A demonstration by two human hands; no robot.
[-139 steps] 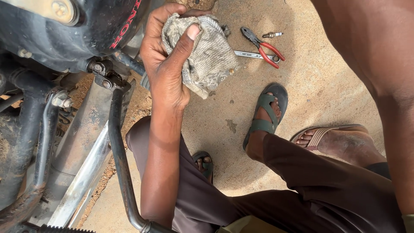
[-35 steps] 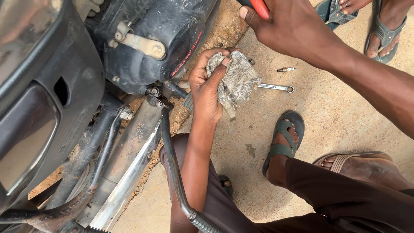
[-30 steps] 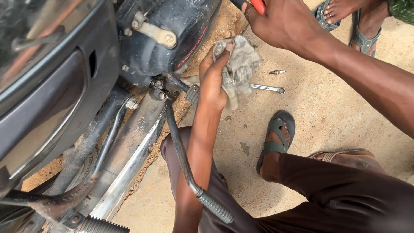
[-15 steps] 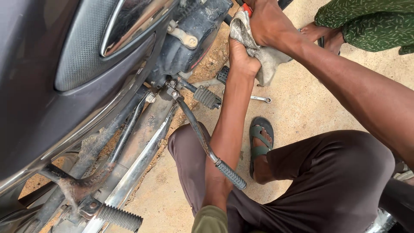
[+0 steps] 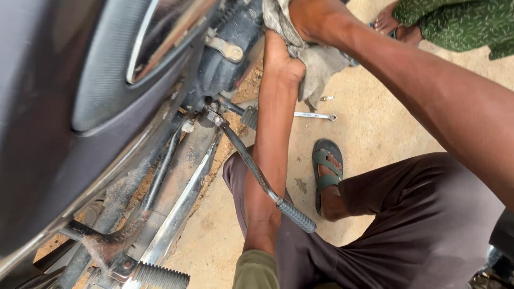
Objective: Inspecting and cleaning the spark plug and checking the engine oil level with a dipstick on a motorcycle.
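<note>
Left hand point(image 5: 281, 59) on crumpled (grey) rag point(image 5: 321, 64)

You have two hands up at twelve o'clock, left hand point(image 5: 279, 60) and right hand point(image 5: 310, 16), both on one grey rag point(image 5: 321, 61). One spanner point(image 5: 315, 115) lies at one o'clock, beside one small bolt point(image 5: 326, 98). One green sandal point(image 5: 325, 167) sits near centre.
</note>
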